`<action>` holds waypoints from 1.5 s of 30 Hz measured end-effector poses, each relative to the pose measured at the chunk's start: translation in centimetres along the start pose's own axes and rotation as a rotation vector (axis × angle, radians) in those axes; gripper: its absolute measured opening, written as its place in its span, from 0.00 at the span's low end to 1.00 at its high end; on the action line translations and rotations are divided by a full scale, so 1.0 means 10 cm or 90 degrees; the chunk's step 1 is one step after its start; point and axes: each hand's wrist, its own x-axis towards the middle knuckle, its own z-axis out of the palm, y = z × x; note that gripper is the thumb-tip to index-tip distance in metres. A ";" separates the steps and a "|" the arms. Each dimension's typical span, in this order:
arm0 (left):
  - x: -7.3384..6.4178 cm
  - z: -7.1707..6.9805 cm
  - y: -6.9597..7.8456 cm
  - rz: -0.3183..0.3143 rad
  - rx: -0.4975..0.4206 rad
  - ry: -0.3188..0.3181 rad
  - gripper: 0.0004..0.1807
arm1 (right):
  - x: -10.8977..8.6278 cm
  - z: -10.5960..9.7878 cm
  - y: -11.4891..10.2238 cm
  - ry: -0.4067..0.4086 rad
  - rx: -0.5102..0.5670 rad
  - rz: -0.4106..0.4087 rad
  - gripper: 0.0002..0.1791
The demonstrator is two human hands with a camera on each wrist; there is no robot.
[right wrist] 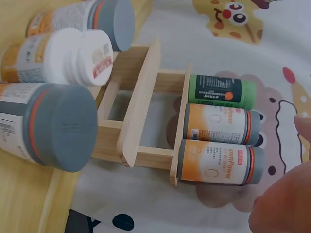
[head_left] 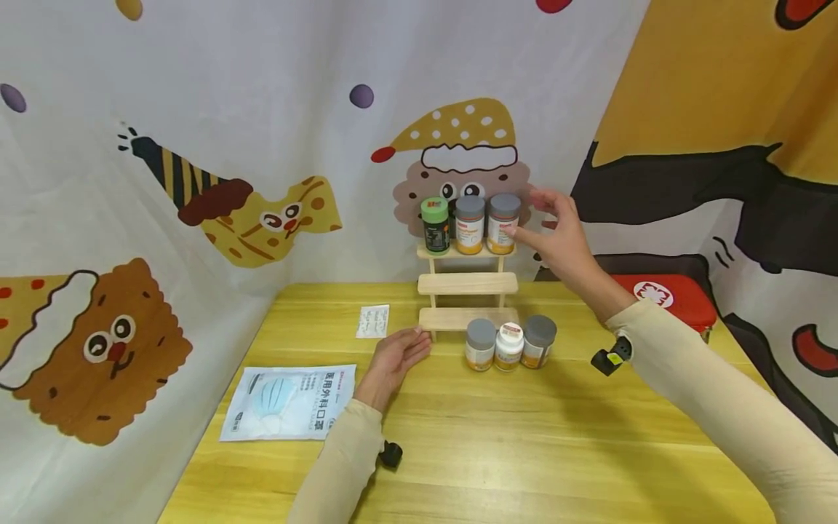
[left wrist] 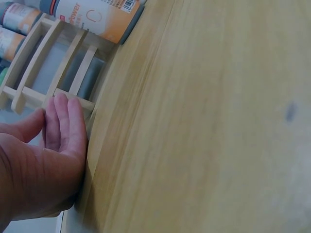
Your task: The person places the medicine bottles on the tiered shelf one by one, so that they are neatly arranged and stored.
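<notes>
A small three-tier wooden rack [head_left: 468, 283] stands at the back of the table. On its top tier is a row: a dark bottle with a green lid [head_left: 435, 227], then two white-and-orange bottles with grey lids, the middle one [head_left: 469, 227] and the right one [right wrist: 216, 162]. My right hand [head_left: 559, 236] is spread beside the right bottle, thumb extended towards it; the right wrist view shows a gap between them. Low at the rack's left side, my left hand [head_left: 396, 358] holds its fingers straight, fingertips [left wrist: 60, 99] right at the bottom tier's end.
Before the rack stand two grey-lidded bottles, left [head_left: 481, 346] and right [head_left: 539, 342], flanking a smaller white-capped bottle [head_left: 509, 348]. A face mask packet [head_left: 288, 404] and a paper slip [head_left: 372, 321] lie left. Behind my right forearm sits a red case [head_left: 681, 298]. A printed curtain [head_left: 262, 73] hangs behind.
</notes>
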 end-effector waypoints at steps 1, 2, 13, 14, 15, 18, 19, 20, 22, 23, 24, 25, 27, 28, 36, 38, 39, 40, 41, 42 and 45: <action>-0.01 0.00 0.00 0.001 0.001 0.003 0.23 | -0.03 -0.03 -0.01 -0.008 -0.002 0.005 0.42; -0.01 0.00 0.00 0.002 0.002 0.007 0.23 | -0.06 -0.05 -0.02 -0.016 -0.001 0.010 0.42; -0.02 0.02 -0.02 0.004 0.010 0.007 0.23 | -0.40 -0.40 -0.02 -0.068 0.001 0.052 0.44; -0.02 0.03 -0.02 0.004 0.010 0.006 0.23 | -0.43 -0.42 0.00 -0.072 0.007 0.054 0.44; -0.02 0.04 -0.02 0.004 0.011 0.005 0.23 | -0.47 -0.44 0.02 -0.077 0.013 0.059 0.45; -0.02 0.04 -0.01 0.004 0.010 0.007 0.22 | -0.56 -0.45 0.11 -0.099 0.028 0.081 0.47; -0.02 0.04 -0.01 0.004 0.010 0.007 0.22 | -0.59 -0.45 0.14 -0.104 0.029 0.092 0.47; -0.02 0.03 -0.01 0.005 0.009 0.007 0.22 | -0.62 -0.46 0.17 -0.109 0.028 0.102 0.46; -0.02 0.03 0.00 0.003 0.006 0.007 0.22 | -0.68 -0.46 0.22 -0.115 0.027 0.115 0.46; -0.02 0.03 0.00 0.002 0.005 0.007 0.22 | -0.70 -0.46 0.25 -0.114 0.029 0.118 0.45; -0.02 0.03 0.00 0.001 0.003 0.006 0.23 | -0.72 -0.46 0.27 -0.112 0.041 0.116 0.45; -0.02 0.03 0.00 0.000 0.002 0.005 0.23 | -0.74 -0.46 0.30 -0.110 0.054 0.114 0.44; -0.02 0.03 0.00 -0.003 0.002 0.005 0.22 | -0.77 -0.46 0.34 -0.110 0.076 0.105 0.43; -0.03 0.03 0.00 -0.002 0.005 0.003 0.22 | -0.79 -0.46 0.37 -0.110 0.087 0.103 0.43; -0.02 0.04 -0.01 0.000 0.008 0.000 0.22 | -0.87 -0.46 0.61 -0.155 0.087 0.101 0.41; -0.01 0.04 -0.01 0.001 0.011 0.002 0.22 | -0.90 -0.46 0.69 -0.181 0.076 0.100 0.41; -0.01 0.04 -0.01 0.001 0.010 0.002 0.22 | -0.91 -0.46 0.73 -0.197 0.072 0.097 0.40; -0.01 0.04 -0.01 0.002 0.011 0.001 0.22 | -0.93 -0.46 0.77 -0.213 0.067 0.093 0.40; -0.01 0.04 -0.01 0.003 0.011 -0.001 0.22 | -0.94 -0.45 0.80 -0.229 0.059 0.089 0.40; -0.01 0.04 -0.01 0.004 0.011 -0.002 0.22 | -0.95 -0.45 0.84 -0.243 0.053 0.087 0.40; -0.01 0.03 -0.01 0.005 0.012 -0.001 0.22 | -0.98 -0.43 0.93 -0.279 0.035 0.082 0.40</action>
